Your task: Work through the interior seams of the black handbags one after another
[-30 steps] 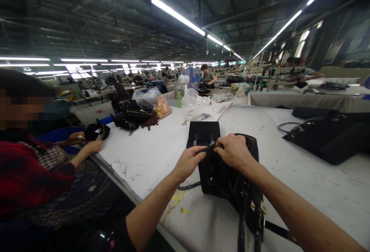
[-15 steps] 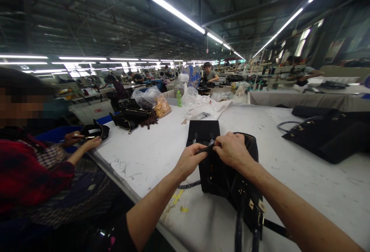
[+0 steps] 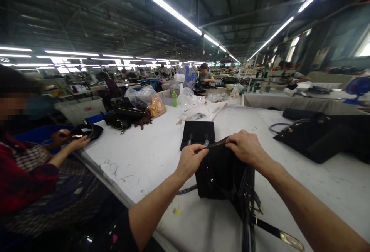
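A black handbag (image 3: 221, 171) with gold metal fittings is held upright at the near side of the white table. My left hand (image 3: 190, 158) pinches its top edge at the left. Further right along that edge, my right hand (image 3: 245, 146) is closed on it too, with the fabric stretched between both. A strap (image 3: 279, 233) with a gold plate hangs off the bag's lower right, beside dark handles. Behind the bag, its black flap (image 3: 199, 130) lies on the table with two plastic-wrapped fittings; how it joins the bag is hidden.
More black bags (image 3: 318, 132) lie at the right. White plastic bags (image 3: 193, 107), a green bottle (image 3: 174, 99) and a black bag (image 3: 120, 119) are at the back. On the left, a co-worker's hands (image 3: 76, 142) hold a small black piece over the table edge (image 3: 101, 178).
My hands have moved apart along the bag's edge, the right one shifting right. The edge is now spread straighter, and the gold-plated strap has swung into fuller view. The camera has turned slightly right.
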Motion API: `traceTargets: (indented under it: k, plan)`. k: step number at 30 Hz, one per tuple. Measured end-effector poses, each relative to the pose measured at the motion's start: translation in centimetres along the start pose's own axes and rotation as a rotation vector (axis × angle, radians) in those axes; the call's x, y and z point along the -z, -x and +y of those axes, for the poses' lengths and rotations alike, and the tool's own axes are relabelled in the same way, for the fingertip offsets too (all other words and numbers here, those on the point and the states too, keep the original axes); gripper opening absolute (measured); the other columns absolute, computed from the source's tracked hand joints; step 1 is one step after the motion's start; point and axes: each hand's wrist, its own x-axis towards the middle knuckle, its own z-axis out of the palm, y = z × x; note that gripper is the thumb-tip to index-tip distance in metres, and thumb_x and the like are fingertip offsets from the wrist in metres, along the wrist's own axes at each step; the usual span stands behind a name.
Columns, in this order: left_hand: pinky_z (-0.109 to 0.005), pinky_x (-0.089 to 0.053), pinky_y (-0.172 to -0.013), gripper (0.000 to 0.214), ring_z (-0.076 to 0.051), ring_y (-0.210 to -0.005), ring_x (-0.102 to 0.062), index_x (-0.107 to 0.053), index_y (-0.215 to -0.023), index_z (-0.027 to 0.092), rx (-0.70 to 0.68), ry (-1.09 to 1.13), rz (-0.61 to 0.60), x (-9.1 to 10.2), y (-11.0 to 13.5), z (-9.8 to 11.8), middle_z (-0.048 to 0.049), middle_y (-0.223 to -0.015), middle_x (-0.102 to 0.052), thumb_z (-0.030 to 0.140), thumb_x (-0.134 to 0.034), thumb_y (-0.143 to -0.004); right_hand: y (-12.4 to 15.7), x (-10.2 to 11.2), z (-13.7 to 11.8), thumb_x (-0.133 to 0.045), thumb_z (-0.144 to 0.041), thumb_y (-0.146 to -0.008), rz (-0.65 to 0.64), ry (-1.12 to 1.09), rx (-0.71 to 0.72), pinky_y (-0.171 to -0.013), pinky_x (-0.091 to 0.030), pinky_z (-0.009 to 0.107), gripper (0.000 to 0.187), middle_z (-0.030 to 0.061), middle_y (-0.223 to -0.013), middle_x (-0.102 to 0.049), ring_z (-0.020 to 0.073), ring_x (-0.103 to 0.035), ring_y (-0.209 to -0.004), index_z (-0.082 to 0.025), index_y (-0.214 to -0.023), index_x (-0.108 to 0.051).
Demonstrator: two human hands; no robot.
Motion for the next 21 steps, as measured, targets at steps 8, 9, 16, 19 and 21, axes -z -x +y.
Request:
traceTargets:
  k: [8,9,16,19,21]
  plan:
    - [-0.025,-0.046,-0.071,0.019,-0.017,-0.077,-0.064,-0.074,-0.085,0.02,-0.013,-0.001,-0.018,0.0,0.4,0.4,0.0,-0.081,-0.073,0.033,-0.063,-0.078,-0.6,-0.8,-0.7,-0.059,-0.026,-0.083,0.062,0.047,-0.044,-0.083,-0.022,0.042,0.014,0.0015,-0.081,-0.071,0.0244,-0.054,-0.094,-0.025,-0.074,-0.07]
    - [-0.025,-0.046,-0.071,0.019,-0.017,-0.076,-0.064,-0.074,-0.085,0.02,-0.016,-0.001,-0.017,0.0,0.4,0.3,0.0,-0.08,-0.072,0.033,-0.063,-0.078,-0.6,-0.9,-0.6,-0.059,-0.026,-0.083,0.073,0.049,-0.049,-0.083,-0.022,0.041,0.013,0.0024,-0.079,-0.071,0.0243,-0.054,-0.093,-0.025,-0.075,-0.069]
    - [-0.025,-0.046,-0.068,0.02,-0.016,-0.074,-0.063,-0.074,-0.085,0.02,-0.011,0.023,-0.03,-0.1,0.4,0.2,0.0,-0.08,-0.072,0.035,-0.062,-0.079,-0.7,-1.3,-0.6,-0.059,-0.027,-0.083,0.137,0.076,-0.075,-0.082,-0.023,0.04,0.019,0.0065,-0.084,-0.07,0.0241,-0.055,-0.091,-0.026,-0.099,-0.067]
    - [-0.024,-0.045,-0.068,0.02,-0.016,-0.075,-0.062,-0.073,-0.085,0.02,-0.013,0.033,-0.04,-0.2,0.5,0.1,0.0,-0.08,-0.072,0.035,-0.062,-0.078,-0.8,-1.2,-0.6,-0.057,-0.025,-0.084,0.097,0.055,-0.054,-0.084,-0.02,0.043,0.019,0.002,-0.091,-0.072,0.0251,-0.053,-0.096,-0.031,-0.096,-0.071]
    - [-0.023,-0.044,-0.066,0.02,-0.015,-0.073,-0.061,-0.073,-0.085,0.02,-0.015,0.026,-0.053,0.0,0.6,-0.1,0.0,-0.079,-0.071,0.035,-0.061,-0.078,-0.8,-1.2,-0.7,-0.058,-0.024,-0.084,0.086,0.04,-0.057,-0.085,-0.018,0.044,0.016,-0.0005,-0.091,-0.073,0.0248,-0.052,-0.096,-0.031,-0.087,-0.072]
